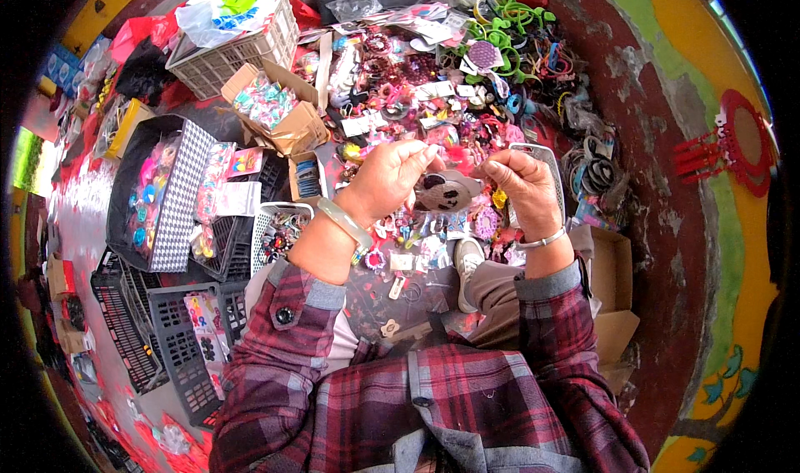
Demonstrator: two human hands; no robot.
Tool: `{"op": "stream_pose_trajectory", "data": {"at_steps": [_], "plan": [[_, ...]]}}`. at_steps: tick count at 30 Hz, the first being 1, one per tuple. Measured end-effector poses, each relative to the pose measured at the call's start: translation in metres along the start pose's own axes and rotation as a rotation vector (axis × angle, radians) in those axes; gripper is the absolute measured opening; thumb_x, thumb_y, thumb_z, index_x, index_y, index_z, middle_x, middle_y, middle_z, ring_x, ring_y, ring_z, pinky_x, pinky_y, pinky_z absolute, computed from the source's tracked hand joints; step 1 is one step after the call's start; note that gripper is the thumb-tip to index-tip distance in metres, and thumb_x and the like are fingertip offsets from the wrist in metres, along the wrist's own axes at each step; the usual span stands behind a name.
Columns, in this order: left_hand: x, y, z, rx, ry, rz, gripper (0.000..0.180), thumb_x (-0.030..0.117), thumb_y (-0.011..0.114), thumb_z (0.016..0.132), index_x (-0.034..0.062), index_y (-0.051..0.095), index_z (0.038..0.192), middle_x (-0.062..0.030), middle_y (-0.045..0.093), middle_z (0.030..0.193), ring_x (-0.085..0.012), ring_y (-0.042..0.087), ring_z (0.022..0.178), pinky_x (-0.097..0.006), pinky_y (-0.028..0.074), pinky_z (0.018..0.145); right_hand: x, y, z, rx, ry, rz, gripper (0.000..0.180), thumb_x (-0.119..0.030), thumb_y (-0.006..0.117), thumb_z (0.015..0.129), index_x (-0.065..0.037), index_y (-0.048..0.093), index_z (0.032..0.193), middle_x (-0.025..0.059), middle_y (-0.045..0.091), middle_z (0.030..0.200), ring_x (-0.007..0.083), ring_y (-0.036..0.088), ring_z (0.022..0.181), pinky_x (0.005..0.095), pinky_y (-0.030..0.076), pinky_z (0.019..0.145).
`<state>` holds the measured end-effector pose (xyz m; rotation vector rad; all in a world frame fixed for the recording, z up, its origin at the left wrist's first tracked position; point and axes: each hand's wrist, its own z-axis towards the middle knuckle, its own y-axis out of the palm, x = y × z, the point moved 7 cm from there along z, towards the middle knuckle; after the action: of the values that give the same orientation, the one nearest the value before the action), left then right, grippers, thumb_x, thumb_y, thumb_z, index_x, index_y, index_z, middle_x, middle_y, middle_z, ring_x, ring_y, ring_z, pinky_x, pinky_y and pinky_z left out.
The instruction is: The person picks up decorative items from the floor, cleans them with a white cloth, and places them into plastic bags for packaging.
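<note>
A pale, flat, rounded piece with black patches like a panda's face [447, 191] is up in front of my chest, between my two hands. My left hand [385, 180] is closed at its upper left edge, thumb and fingers pinched together. On the other side, my right hand [527, 188] pinches near its upper right edge with thumb and forefinger. Whether the piece is a small pouch or a hair ornament, I cannot tell. Beneath my hands spreads a thick heap of hair ties, clips and beaded trinkets [417, 98].
At the left stand a houndstooth box [179, 198], black plastic crates [179, 331] and a small white basket [265, 231]. Farther back are an open carton [287, 127] and a large beige crate [275, 35]. Green headbands [504, 35] lie far right. A cardboard box [612, 273] sits beside my right arm.
</note>
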<state>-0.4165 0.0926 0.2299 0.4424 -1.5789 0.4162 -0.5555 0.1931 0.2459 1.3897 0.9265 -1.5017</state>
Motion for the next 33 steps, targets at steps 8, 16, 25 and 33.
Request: {"op": "stream_pose_trajectory", "data": {"at_steps": [8, 16, 25, 33], "plan": [[0.007, -0.006, 0.004, 0.046, 0.057, -0.132, 0.026, 0.027, 0.051, 0.088, 0.0039, 0.060, 0.096, -0.0025, 0.060, 0.080, -0.0029, 0.053, 0.058, -0.016, 0.039, 0.041, 0.009, -0.010, 0.002, 0.017, 0.031, -0.089, 0.010, -0.009, 0.056, 0.085, -0.002, 0.058, 0.078, 0.0002, 0.058, 0.071, 0.0069, 0.052, 0.065, 0.0210, 0.042, 0.062], [-0.017, 0.019, 0.008, -0.096, 0.158, 0.249, 0.016, 0.013, 0.063, 0.080, 0.0000, 0.065, 0.090, -0.0009, 0.063, 0.080, -0.0064, 0.056, 0.073, -0.022, 0.044, 0.065, 0.009, 0.010, -0.001, -0.115, -0.049, -0.380, 0.009, -0.010, 0.060, 0.082, -0.002, 0.061, 0.082, 0.0007, 0.060, 0.072, 0.0065, 0.053, 0.067, 0.0206, 0.043, 0.061], [-0.015, 0.014, 0.006, -0.154, 0.053, 0.179, 0.018, 0.018, 0.064, 0.077, 0.0005, 0.066, 0.081, -0.0059, 0.056, 0.066, -0.0130, 0.053, 0.065, -0.027, 0.041, 0.060, 0.007, 0.003, -0.001, -0.047, -0.003, -0.187, 0.009, -0.010, 0.060, 0.082, -0.001, 0.061, 0.079, 0.0014, 0.060, 0.071, 0.0075, 0.054, 0.067, 0.0211, 0.044, 0.061], [-0.011, 0.023, 0.008, -0.213, 0.020, 0.024, 0.017, 0.014, 0.060, 0.081, -0.0021, 0.065, 0.082, -0.0014, 0.059, 0.066, -0.0073, 0.051, 0.061, -0.023, 0.040, 0.055, 0.008, -0.016, 0.002, 0.048, -0.029, -0.196, 0.010, -0.010, 0.061, 0.082, -0.002, 0.061, 0.078, -0.0037, 0.054, 0.067, 0.0038, 0.046, 0.063, 0.0189, 0.037, 0.055]]}}
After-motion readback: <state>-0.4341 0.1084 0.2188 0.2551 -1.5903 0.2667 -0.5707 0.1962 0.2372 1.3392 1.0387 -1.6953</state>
